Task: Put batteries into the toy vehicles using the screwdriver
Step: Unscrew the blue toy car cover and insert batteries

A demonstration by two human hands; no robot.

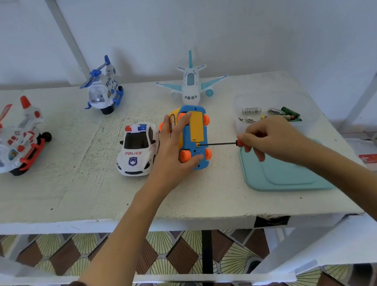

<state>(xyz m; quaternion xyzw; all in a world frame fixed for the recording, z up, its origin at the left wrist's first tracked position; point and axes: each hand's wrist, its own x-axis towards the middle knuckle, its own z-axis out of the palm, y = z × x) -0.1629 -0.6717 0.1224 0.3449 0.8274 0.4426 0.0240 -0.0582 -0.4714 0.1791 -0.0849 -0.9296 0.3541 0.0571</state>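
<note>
Blue toy car (192, 137) lies on its side/underside up at table (68, 178) center, orange wheels showing, yellow batt cover facing cam. Left hand (173, 150) lies over it, fingers (182, 120) spread and near straight, pressing it down; thumb at the near end by the front wheel. Right hand (271, 137) at 3 o'clock of the car, fingers curled tight round the red handle of the screwdriver (220, 143). Shaft runs approx horizontal, tip on the screw at the near end of the yellow cover.

Police car (137, 150) just beside at 9 o'clock, touching or nearly, can't tell. White/teal plane (191, 85) at 12. Blue heli (105, 89) at 11, red heli (11, 143) far out at 9. Clear tub (274, 109) w/ loose batteries (284, 111) at 2 o'clock, its teal lid (279, 172) flat at 4–5 o'clock under the right wrist.

Surface: white painted table, rough, scuffed, cracked lines, chipped front edge. White wall (237, 22) behind w/ a white post. Floor (170, 248) below has brown/cream fan-pattern tiles. White frame rails under the table. Red-sided metal tin (373, 149) on a lower ledge at far 3 o'clock.
</note>
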